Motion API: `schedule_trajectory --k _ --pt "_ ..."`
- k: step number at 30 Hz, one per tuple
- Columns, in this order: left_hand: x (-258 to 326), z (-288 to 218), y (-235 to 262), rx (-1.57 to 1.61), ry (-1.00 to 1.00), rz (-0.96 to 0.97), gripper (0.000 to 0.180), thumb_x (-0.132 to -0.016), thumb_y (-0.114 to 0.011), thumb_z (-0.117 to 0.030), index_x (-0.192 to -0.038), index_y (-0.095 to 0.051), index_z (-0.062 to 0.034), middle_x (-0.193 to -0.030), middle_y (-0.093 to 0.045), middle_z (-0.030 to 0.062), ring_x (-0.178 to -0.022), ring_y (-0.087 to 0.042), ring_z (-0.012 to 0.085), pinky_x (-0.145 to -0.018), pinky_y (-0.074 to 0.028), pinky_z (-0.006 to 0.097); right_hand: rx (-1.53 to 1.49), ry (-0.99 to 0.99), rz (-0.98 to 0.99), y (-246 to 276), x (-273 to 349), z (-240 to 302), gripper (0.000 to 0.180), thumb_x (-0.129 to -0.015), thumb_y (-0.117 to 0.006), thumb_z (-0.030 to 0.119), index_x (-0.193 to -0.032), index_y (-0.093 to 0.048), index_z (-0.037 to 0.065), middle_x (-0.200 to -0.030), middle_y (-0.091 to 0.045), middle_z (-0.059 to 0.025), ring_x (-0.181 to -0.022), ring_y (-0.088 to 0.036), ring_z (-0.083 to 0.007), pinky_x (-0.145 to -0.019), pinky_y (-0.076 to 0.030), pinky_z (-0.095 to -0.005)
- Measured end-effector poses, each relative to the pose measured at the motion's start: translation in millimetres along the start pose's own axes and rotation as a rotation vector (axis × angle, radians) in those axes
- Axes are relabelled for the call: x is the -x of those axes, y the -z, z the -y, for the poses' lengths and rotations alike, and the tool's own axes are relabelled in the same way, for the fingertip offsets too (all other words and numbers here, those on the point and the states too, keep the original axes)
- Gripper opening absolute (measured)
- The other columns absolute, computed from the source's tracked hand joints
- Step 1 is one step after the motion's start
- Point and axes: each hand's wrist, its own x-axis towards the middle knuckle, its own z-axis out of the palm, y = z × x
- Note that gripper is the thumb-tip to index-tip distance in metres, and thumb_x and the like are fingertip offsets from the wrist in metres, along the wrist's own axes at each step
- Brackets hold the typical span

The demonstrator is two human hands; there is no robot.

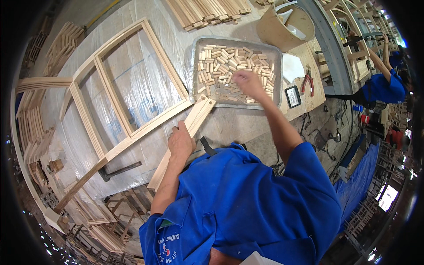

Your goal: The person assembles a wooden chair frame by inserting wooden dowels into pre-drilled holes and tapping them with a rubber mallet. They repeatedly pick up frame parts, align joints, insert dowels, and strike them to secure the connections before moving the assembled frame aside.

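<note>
My left hand (181, 140) is closed around a pale wooden board (197, 115), which slants across the table edge in front of me. Holes show near the board's far end, which touches the corner of a grey metal tray (279, 66). Many short wooden dowels (221, 62) lie heaped in that tray. Over its middle is my right hand (249, 84), its fingers smeared by motion, so whether it grips a dowel cannot be made out. Left of the tray lies an assembled wooden frame (110, 97) with a crossbar, on plastic sheeting.
A hammer (119, 171) lies by the frame's near side. Behind the tray stand a tan bucket (282, 26) and stacked wooden strips (207, 11). Red-handled pliers (306, 84) and a small dark-rimmed box (292, 96) sit at the right. Another person in blue (384, 86) works far right.
</note>
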Motion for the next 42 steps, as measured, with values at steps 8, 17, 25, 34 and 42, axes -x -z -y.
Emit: schedule_trajectory --k 8,17,25,34,42 --pt "1 -4 3 0.014 0.024 0.003 0.052 -0.081 -0.079 -0.012 -0.12 -0.047 -0.0015 -0.107 -0.061 0.0285 -0.092 -0.069 0.0483 -0.083 -0.058 0.054 0.329 0.142 -0.026 -52 -4 8 0.016 -0.092 -0.069 0.018 -0.103 -0.075 0.009 -0.102 -0.073 -0.018 -0.096 -0.071 -0.039 -0.085 -0.056 -0.0478" --pt "1 -1 6 0.006 -0.002 0.006 0.053 -0.081 -0.08 -0.012 -0.121 -0.047 -0.0015 -0.106 -0.061 0.0282 -0.094 -0.069 0.0486 -0.086 -0.057 0.054 0.535 0.303 -0.078 -44 -62 36 0.025 -0.096 -0.068 0.025 -0.117 -0.076 0.013 -0.104 -0.072 -0.0175 -0.1 -0.071 -0.0386 -0.088 -0.056 -0.0499" --pt "1 5 -2 0.023 -0.027 -0.037 0.047 -0.082 -0.075 -0.01 -0.119 -0.048 -0.0016 -0.103 -0.061 0.0282 -0.09 -0.069 0.0483 -0.081 -0.057 0.055 0.567 0.109 0.223 -32 -94 52 0.021 -0.093 -0.07 0.022 -0.113 -0.075 0.015 -0.109 -0.075 -0.0125 -0.106 -0.071 -0.032 -0.092 -0.056 -0.0468" --pt "2 2 -1 -0.016 -0.048 -0.104 0.036 -0.083 -0.072 -0.008 -0.112 -0.051 -0.0023 -0.097 -0.062 0.0264 -0.086 -0.07 0.0462 -0.077 -0.057 0.054 0.161 0.234 0.111 -32 -33 51 0.009 -0.093 -0.065 0.01 -0.096 -0.065 0.001 -0.091 -0.07 -0.0182 -0.081 -0.067 -0.0356 -0.075 -0.053 -0.0457" --pt "2 2 -3 -0.102 -0.052 -0.153 0.036 -0.082 -0.073 -0.008 -0.111 -0.052 -0.004 -0.098 -0.063 0.0244 -0.086 -0.07 0.0438 -0.076 -0.057 0.053 0.213 0.585 0.164 -39 68 49 0.008 -0.095 -0.065 0.009 -0.098 -0.067 0.002 -0.09 -0.068 -0.0206 -0.085 -0.067 -0.042 -0.078 -0.054 -0.0504"
